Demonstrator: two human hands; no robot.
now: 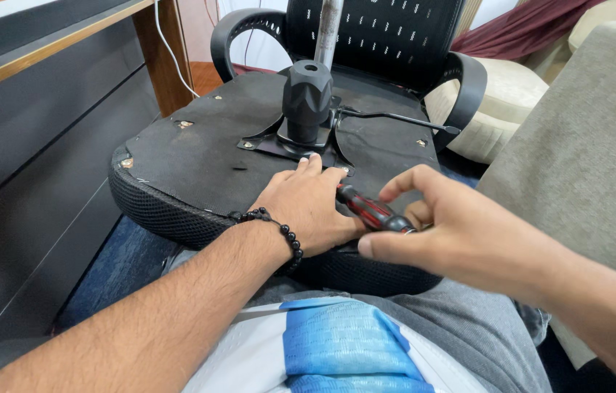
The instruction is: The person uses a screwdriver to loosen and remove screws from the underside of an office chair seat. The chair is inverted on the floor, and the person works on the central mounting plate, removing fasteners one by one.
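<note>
Office chair (pixel 250 138) tipped over, seat underside facing up and resting across the lap, so that the metal mounting plate (pixel 272 149) and its screws sit within easy reach. Right hand (pixel 453 229) curled around a red-and-black screwdriver (pixel 368 209), thumb and fingers pinching the handle, shaft angled down and away toward the plate; tip hidden behind the left hand, so cannot tell which screw is engaged. Left hand (pixel 308 204) lying flat and mostly open on the black seat underside, fingertips just beside the plate's near edge, apparently steadying the seat and guiding the tool's tip; holding nothing, merely pressing. Beaded bracelet (pixel 279 229) around the left wrist.

Rising from the plate's middle, a black ribbed housing (pixel 306 98) with a silver gas cylinder (pixel 328 33) standing out of it, close beyond the fingers and likely crowding any swing of the handle. Thin black adjustment lever (pixel 395 118) sticking out to the right, near the tool's path. Black armrests (pixel 468 87) curving on either side, mesh backrest (pixel 381 36) behind. Dark counter (pixel 39 109) front at left, white cable (pixel 170 51) hanging beside a wooden leg, cream cushioned seat (pixel 504 102) beyond, grey upholstered sofa (pixel 592 145) close at right.
</note>
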